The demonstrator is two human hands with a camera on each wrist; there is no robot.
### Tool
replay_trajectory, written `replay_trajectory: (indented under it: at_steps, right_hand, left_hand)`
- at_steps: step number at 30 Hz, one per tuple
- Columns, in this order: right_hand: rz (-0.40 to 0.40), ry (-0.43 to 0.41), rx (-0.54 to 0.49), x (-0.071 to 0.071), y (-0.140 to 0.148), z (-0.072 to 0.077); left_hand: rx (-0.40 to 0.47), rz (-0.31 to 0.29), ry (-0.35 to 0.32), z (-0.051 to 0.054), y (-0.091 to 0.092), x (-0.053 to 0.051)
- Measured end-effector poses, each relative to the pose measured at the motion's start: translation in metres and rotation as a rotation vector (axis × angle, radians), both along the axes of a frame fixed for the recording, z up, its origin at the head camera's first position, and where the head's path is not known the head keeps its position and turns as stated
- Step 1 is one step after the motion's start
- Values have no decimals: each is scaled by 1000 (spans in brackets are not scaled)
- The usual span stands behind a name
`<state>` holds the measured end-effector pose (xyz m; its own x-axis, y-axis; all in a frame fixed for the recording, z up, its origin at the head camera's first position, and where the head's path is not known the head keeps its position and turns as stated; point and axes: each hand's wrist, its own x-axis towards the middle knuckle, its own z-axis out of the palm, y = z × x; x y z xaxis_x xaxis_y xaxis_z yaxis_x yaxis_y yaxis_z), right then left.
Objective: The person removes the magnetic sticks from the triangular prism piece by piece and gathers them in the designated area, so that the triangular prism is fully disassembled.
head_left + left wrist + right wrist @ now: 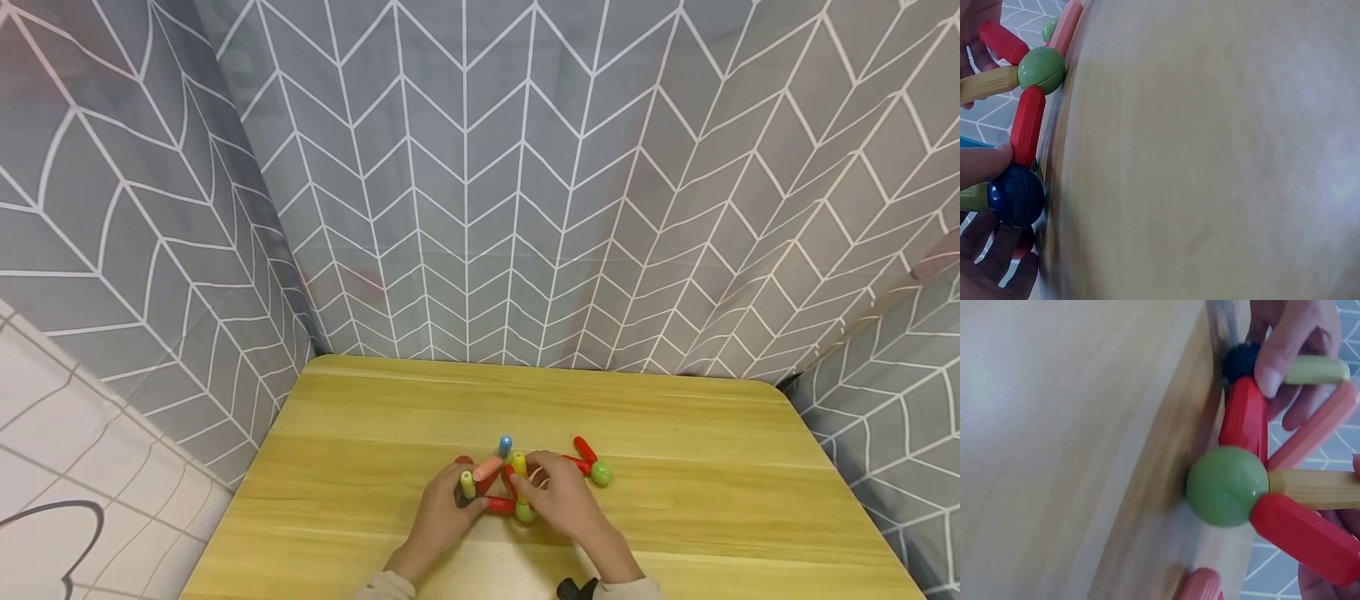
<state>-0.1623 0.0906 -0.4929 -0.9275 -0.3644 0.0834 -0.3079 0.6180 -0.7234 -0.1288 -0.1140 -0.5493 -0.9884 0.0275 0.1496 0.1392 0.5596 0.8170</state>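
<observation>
At nine o'clock from the green ball (525,511), left hand (441,512) grips blue ball (1017,197); right hand (562,502) pinches yellow stick (1313,489). Probably light, stiff, slick; grasp near ball.

Balls (1227,486) glossy, plastic-looking; rods (1307,539) ridged plastic; tabletop (360,417) smooth wood-grain.

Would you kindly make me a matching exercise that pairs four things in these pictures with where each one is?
Things
1. Left hand
2. Blue rod
3. Right hand
4. Rightmost green ball in the head view

Places
A. Fingertips at the yellow rod
B. Beside two red rods
C. Between the hands, just beyond the pink rod
D. Fingers and thumb at the dark blue ball

Pairs: 1-D, 2-C, 3-A, 4-B
</observation>
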Motion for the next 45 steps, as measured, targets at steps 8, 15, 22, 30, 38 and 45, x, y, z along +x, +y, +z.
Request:
replay_trajectory:
  at_steps: [8,15,22,30,38,45]
  right_hand:
    - [-60,-30,-68,-4,10,4]
    - [-26,-20,-56,-4,15,6]
    - [-35,-86,-38,-2,16,8]
    - [-14,-118,-35,2,21,11]
    - [64,-67,14,5,23,12]
    - [61,-70,12,6,24,11]
  left_hand:
    - [3,1,-36,1,1,0]
    - [6,0,-50,1,1,0]
    - [8,-1,-58,0,1,0]
    - [20,-5,-50,-1,1,0]
    - [22,-17,-54,0,1,0]
    - [34,-12,-58,0,1,1]
